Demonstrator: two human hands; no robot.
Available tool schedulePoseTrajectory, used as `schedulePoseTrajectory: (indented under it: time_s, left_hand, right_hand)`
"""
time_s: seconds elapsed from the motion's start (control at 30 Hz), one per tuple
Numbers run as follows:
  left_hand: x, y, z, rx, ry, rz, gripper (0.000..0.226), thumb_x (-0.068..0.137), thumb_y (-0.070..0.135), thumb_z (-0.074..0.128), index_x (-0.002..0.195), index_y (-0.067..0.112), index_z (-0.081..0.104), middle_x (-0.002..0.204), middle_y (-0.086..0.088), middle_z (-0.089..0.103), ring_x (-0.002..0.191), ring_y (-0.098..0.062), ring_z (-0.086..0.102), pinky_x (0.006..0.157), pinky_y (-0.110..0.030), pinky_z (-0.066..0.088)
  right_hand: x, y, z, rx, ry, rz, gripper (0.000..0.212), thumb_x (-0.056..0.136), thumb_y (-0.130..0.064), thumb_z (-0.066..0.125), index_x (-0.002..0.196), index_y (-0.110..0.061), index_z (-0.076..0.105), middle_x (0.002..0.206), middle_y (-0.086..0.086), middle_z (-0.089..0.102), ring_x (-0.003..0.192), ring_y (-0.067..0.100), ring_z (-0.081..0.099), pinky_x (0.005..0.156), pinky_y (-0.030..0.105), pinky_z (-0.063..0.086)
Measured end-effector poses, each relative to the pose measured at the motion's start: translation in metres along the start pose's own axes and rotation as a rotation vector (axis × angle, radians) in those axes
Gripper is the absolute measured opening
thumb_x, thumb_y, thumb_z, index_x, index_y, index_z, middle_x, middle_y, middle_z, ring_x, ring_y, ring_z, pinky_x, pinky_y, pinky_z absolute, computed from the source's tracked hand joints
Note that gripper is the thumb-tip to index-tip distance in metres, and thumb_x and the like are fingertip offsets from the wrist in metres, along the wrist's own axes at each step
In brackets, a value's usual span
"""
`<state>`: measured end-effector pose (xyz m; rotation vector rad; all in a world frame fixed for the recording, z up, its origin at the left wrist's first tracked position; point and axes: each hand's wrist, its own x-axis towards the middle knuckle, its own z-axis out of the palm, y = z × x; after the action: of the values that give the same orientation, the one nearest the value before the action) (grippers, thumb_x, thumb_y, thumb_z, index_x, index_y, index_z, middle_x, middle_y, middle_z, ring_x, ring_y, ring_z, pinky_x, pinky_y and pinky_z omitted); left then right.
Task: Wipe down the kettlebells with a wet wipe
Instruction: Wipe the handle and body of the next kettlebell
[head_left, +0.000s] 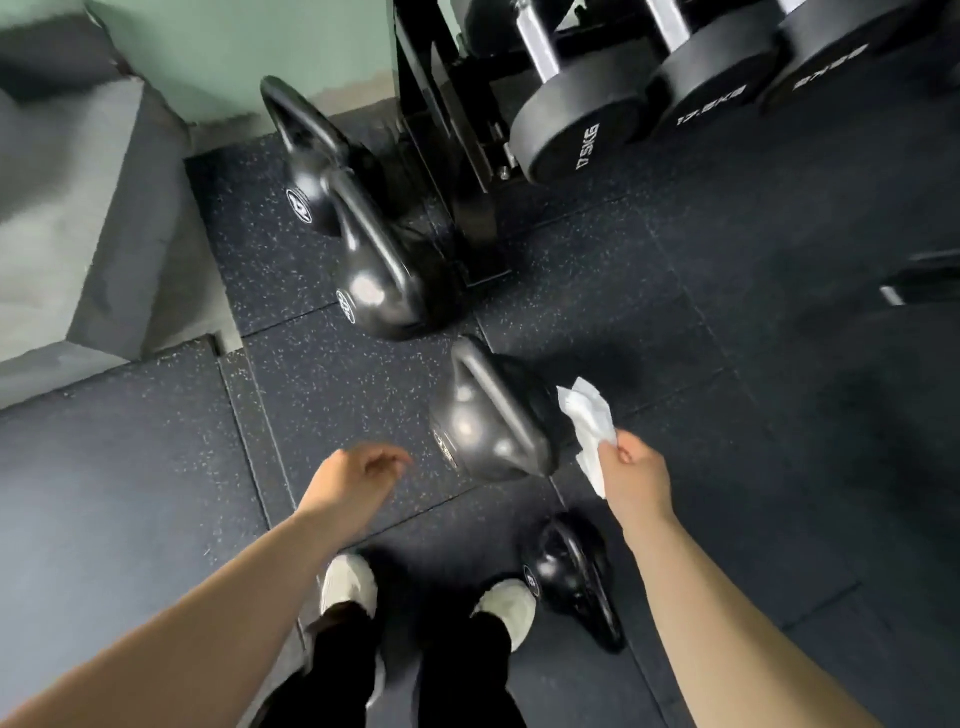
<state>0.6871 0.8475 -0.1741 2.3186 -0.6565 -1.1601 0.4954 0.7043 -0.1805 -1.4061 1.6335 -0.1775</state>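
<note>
Several black kettlebells stand in a row on the speckled rubber floor (332, 384). The farthest kettlebell (306, 150) is by the green wall, a second kettlebell (379, 275) sits in front of it, a third kettlebell (483, 415) is between my hands, and a small kettlebell (566, 571) is beside my right shoe. My right hand (631, 473) holds a crumpled white wet wipe (587, 421) just right of the third kettlebell, not touching it. My left hand (353, 473) hovers left of that kettlebell, fingers loosely curled, holding nothing.
A black dumbbell rack (457, 156) with large dumbbells (576, 130) fills the upper right. A grey padded box (78, 208) stands at the left. My white shoes (348, 582) are on the floor below the hands. Another dark piece of equipment (914, 280) shows at the right edge.
</note>
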Motion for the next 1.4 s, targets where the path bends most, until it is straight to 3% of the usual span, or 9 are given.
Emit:
schedulePoseTrajectory:
  time_s: [0.27, 0.47, 0.57, 0.63, 0.7, 0.9, 1.03, 1.23, 1.4]
  left_hand:
    - [0.134, -0.042, 0.040, -0.033, -0.026, 0.167, 0.027, 0.089, 0.013, 0.048, 0.113, 0.018, 0.059, 0.103, 0.006, 0.058, 0.098, -0.010, 0.052, 0.081, -0.017, 0.034]
    - [0.245, -0.084, 0.100, -0.162, 0.010, 0.456, 0.038, 0.084, 0.011, 0.057, 0.121, 0.015, 0.049, 0.120, 0.003, 0.052, 0.115, -0.012, 0.047, 0.096, -0.019, 0.034]
    - [0.280, -0.109, 0.127, -0.221, -0.093, 0.588, 0.051, 0.076, 0.022, 0.068, 0.122, 0.024, 0.045, 0.125, 0.011, 0.050, 0.117, 0.009, 0.041, 0.107, -0.025, 0.032]
    - [0.289, -0.119, 0.132, -0.165, -0.141, 0.655, 0.047, 0.068, 0.034, 0.065, 0.108, 0.043, 0.043, 0.116, 0.027, 0.047, 0.103, 0.029, 0.038, 0.103, -0.021, 0.033]
    - [0.288, -0.126, 0.131, -0.162, -0.180, 0.651, 0.049, 0.065, 0.039, 0.066, 0.106, 0.048, 0.040, 0.112, 0.033, 0.045, 0.099, 0.031, 0.038, 0.100, -0.018, 0.033]
    - [0.279, -0.145, 0.142, -0.204, -0.174, 0.624, 0.064, 0.075, 0.008, 0.069, 0.125, 0.031, 0.037, 0.128, 0.013, 0.044, 0.121, -0.002, 0.039, 0.105, -0.013, 0.027]
    - [0.282, -0.150, 0.152, -0.376, -0.115, 0.643, 0.055, 0.074, 0.010, 0.069, 0.109, 0.041, 0.040, 0.119, 0.022, 0.047, 0.106, 0.022, 0.043, 0.087, 0.008, 0.027]
    - [0.283, -0.143, 0.159, -0.477, -0.202, 0.660, 0.064, 0.065, 0.032, 0.073, 0.116, 0.042, 0.036, 0.115, 0.035, 0.043, 0.103, 0.030, 0.039, 0.087, 0.006, 0.029]
    - [0.282, -0.142, 0.156, -0.401, -0.180, 0.633, 0.061, 0.063, 0.039, 0.072, 0.111, 0.050, 0.035, 0.112, 0.042, 0.043, 0.101, 0.032, 0.038, 0.085, 0.008, 0.030]
  right_hand:
    - [0.093, 0.009, 0.089, 0.124, 0.008, -0.121, 0.025, 0.086, -0.007, 0.039, 0.069, -0.017, 0.055, 0.059, -0.008, 0.047, 0.053, 0.002, 0.045, 0.043, 0.009, 0.032]
    - [0.136, 0.002, 0.125, -0.147, -0.223, -0.550, 0.029, 0.089, -0.018, 0.047, 0.079, -0.042, 0.059, 0.075, 0.016, 0.065, 0.060, 0.017, 0.050, 0.049, 0.025, 0.035]
    - [0.142, 0.013, 0.132, -0.168, -0.244, -0.654, 0.015, 0.081, -0.041, 0.050, 0.067, -0.038, 0.055, 0.056, -0.010, 0.053, 0.056, 0.002, 0.052, 0.053, 0.007, 0.036]
    - [0.145, 0.015, 0.135, -0.110, -0.170, -0.676, 0.041, 0.069, -0.055, 0.043, 0.052, -0.017, 0.048, 0.048, -0.007, 0.038, 0.045, 0.005, 0.042, 0.047, 0.010, 0.033]
    - [0.149, 0.005, 0.145, -0.157, -0.078, -0.678, 0.052, 0.077, -0.048, 0.049, 0.055, -0.001, 0.045, 0.051, 0.000, 0.036, 0.045, 0.008, 0.035, 0.044, 0.018, 0.029]
    - [0.155, -0.020, 0.176, -0.469, 0.002, -0.673, 0.012, 0.079, -0.026, 0.059, 0.086, -0.017, 0.055, 0.102, 0.004, 0.065, 0.095, 0.020, 0.059, 0.082, 0.034, 0.045]
    - [0.138, 0.005, 0.171, -0.564, 0.065, -0.722, 0.038, 0.083, -0.029, 0.056, 0.119, -0.021, 0.051, 0.113, 0.001, 0.061, 0.105, 0.020, 0.051, 0.080, 0.026, 0.035]
    - [0.097, 0.073, 0.134, -0.442, 0.205, -0.636, 0.048, 0.075, -0.026, 0.061, 0.121, -0.031, 0.052, 0.090, -0.041, 0.038, 0.077, -0.038, 0.035, 0.069, -0.013, 0.025]
    - [0.098, 0.062, 0.142, -0.607, 0.239, -0.738, 0.048, 0.083, -0.033, 0.051, 0.130, -0.025, 0.042, 0.122, -0.009, 0.058, 0.098, 0.008, 0.052, 0.069, 0.016, 0.033]
